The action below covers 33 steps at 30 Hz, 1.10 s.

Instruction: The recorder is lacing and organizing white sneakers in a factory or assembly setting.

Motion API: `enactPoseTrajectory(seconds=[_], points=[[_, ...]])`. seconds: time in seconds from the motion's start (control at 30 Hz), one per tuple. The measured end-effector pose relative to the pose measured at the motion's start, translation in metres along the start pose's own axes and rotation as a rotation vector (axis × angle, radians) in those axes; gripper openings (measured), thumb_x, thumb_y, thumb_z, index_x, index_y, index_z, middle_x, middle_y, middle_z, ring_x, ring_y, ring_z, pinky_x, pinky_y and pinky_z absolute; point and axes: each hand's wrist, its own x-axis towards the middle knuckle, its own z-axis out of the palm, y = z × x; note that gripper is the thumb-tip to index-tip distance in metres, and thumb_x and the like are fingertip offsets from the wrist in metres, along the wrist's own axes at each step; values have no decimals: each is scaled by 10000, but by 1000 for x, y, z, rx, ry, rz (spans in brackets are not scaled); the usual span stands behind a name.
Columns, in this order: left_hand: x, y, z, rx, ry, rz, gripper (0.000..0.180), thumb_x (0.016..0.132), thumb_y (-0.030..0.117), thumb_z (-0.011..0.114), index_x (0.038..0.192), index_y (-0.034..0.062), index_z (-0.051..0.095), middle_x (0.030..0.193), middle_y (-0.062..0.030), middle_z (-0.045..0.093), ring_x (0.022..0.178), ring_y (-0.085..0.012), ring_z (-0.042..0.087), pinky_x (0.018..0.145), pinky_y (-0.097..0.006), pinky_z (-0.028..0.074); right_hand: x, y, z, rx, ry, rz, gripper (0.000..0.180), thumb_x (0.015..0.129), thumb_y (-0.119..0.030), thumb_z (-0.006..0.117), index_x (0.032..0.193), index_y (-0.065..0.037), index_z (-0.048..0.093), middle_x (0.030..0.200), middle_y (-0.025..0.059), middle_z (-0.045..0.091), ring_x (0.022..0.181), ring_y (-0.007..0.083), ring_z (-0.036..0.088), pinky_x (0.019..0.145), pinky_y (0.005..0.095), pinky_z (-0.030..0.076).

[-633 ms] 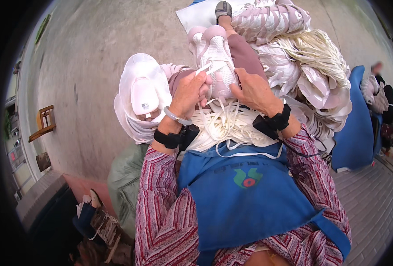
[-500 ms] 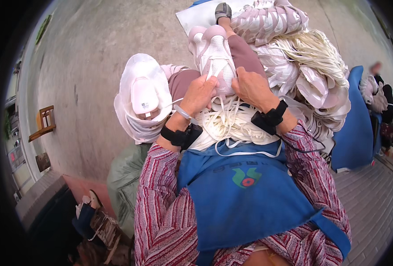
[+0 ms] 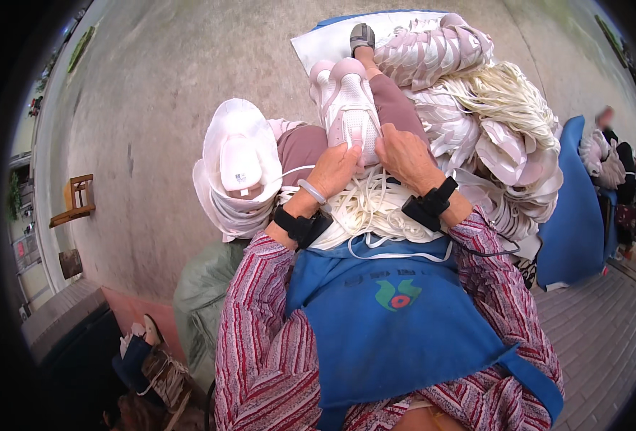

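Far left: a small wooden stool [image 3: 78,202] stands on the bare concrete floor [image 3: 167,108], well apart from the work.
White hat: a second person's wide-brimmed white hat [image 3: 239,161] sits just left of the lap, seen from above; nothing under it is described.
Left hand: the left hand [image 3: 334,169] rests against the near left side of the shoe, fingers curled and narrow; a thin white lace [image 3: 289,172] runs from it toward the hat. Whether the grip pinches that lace, I cannot tell. Black band on the wrist.
Shoe: a pale pink and white shoe [image 3: 350,115] lies sole-away on the lap, toe pointing forward, between both hands and above the laces.
Laces in lap: a loose heap of white laces [image 3: 364,212] lies on the blue apron [image 3: 397,323], touching both wrists.
Right hand: the right hand [image 3: 402,154] presses on the near right edge of the shoe, fingers bent close; grip narrow, on the shoe's edge as far as visible. Black band here too.
Right side: a large pile of shoe uppers [image 3: 476,129] and cream lace bundles [image 3: 512,93], touching the knee.
Progress (judgement): lacing of this one shoe looks under way, not finished; the big pile suggests much remains.
Far right: another seated person [image 3: 612,154], blurred.
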Motion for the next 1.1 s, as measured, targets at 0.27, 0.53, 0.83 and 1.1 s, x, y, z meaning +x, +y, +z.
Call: enactPoseTrajectory(seconds=[0.27,0.53,0.83,1.1], points=[[-27,43,-62,-981,25,-49,245,1000,263,414,837,95,484,580,86,338,457,-45,326,511,-236,434,-12,18,-44,592,209,41,213,890,-183,553,944,12,620,711,85,641,607,223,597,623,342,473],[-15,37,-79,-1660,226,-3,186,1001,144,407,855,59,484,625,30,438,552,-98,436,998,-388,431,-65,112,-126,894,1183,456,263,948,-195,469,1006,20,610,583,-51,387,471,47,364,392,207,299],[-54,45,-41,-1049,-106,-107,272,1008,279,402,837,88,494,566,93,286,437,-21,232,407,-183,243,-101,47,-141,1840,250,31,204,1005,-194,415,958,-17,507,545,-86,217,402,33,222,347,199,223],[-61,31,-2,-51,-45,178,387,990,348,413,815,38,566,639,-37,494,610,-157,487,589,-304,398,-33,-35,-33,725,104,46,305,928,-269,550,1014,17,613,744,142,628,679,231,604,651,327,473]])
